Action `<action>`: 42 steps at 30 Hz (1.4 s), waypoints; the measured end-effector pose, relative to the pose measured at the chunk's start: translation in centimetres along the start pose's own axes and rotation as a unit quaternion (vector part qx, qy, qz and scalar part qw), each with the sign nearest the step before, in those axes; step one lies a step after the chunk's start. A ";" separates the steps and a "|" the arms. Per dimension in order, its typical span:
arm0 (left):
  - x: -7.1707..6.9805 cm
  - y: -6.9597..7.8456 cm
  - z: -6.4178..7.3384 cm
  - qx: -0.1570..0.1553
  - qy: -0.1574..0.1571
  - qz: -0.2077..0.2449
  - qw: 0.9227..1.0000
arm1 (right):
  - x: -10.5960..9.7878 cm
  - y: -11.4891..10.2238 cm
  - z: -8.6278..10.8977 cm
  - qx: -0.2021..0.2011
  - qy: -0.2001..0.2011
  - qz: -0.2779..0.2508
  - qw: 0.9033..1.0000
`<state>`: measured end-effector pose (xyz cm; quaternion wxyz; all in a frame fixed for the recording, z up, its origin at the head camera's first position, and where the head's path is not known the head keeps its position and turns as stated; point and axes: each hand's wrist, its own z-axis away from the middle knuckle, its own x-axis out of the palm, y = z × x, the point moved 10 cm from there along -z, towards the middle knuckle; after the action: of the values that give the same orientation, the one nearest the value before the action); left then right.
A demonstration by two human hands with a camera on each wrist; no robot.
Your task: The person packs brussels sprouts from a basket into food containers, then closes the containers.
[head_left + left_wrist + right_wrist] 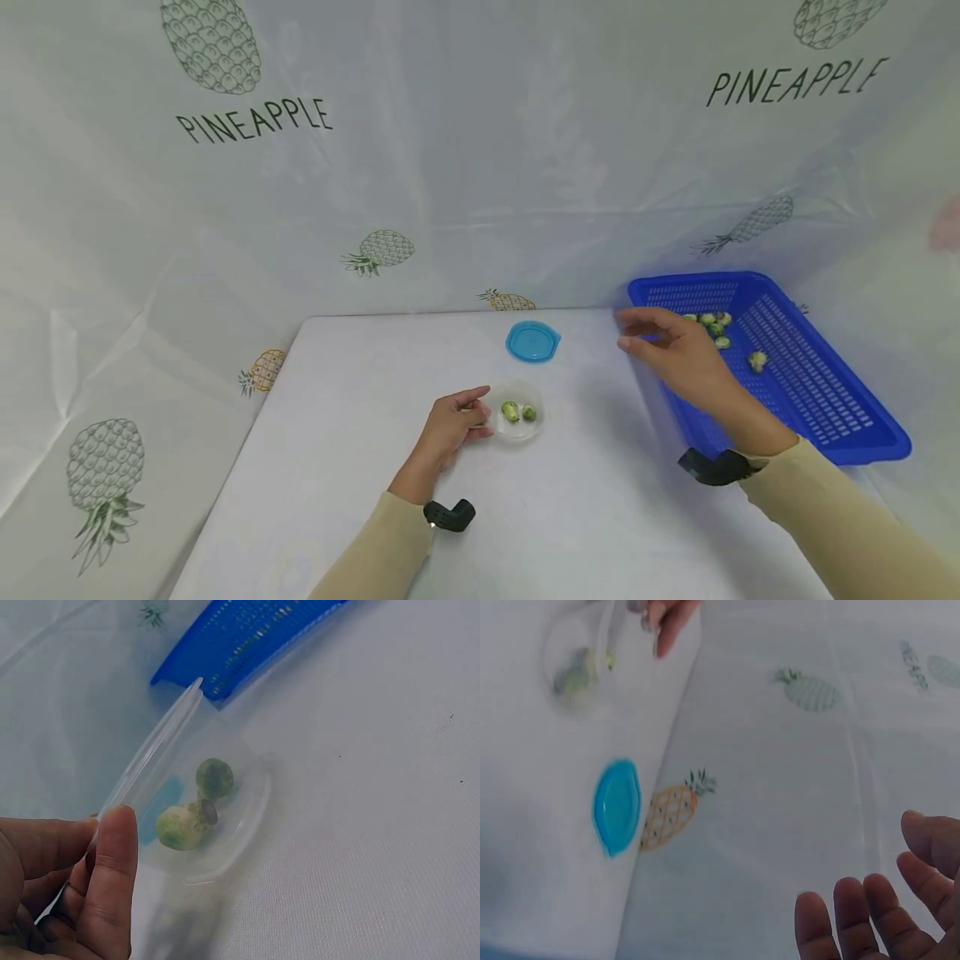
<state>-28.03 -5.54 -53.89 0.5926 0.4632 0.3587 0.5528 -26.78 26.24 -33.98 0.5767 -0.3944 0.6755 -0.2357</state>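
Clear bowl (519,431), round, thin-walled and see-through, near the middle of the white table (337,417), with two green sprouts (510,411) inside: one paler, with a brownish stem end, the other rounder and darker. Pinched at the left side of its rim between thumb and fingers of the left hand (453,425); hard to tell whether slightly lifted or resting flat.

Right hand (678,354) above the left side of the blue basket (802,358), thumb and fingers apart and loosely bent, with hand and forearm hiding part of the basket's left rim. Inside the basket, a small cluster of sprouts (707,320) toward the far left and a lone sprout (757,361) set off from it. Blue lid (533,342) lying just beyond the bowl, apart from both hands. Dark bands (716,467) on both wrists, at the cuffs of beige sleeves (840,517).

Far table edge just beyond the lid, close to a hanging white sheet (487,167) printed with pineapples and lettering; left table edge slanting, well apart from the left hand. Wide stretch of tabletop between bowl and left edge, narrower one between bowl and basket.
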 end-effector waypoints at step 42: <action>-0.3 0.0 0.4 -0.011 0.017 -0.009 1.000 | -7.3 14.5 -4.4 0.107 -0.032 0.018 0.994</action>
<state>-27.73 -5.95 -53.76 0.5966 0.4438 0.3667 0.5591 -34.63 39.84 -39.86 0.6414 -0.3255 0.6342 -0.2837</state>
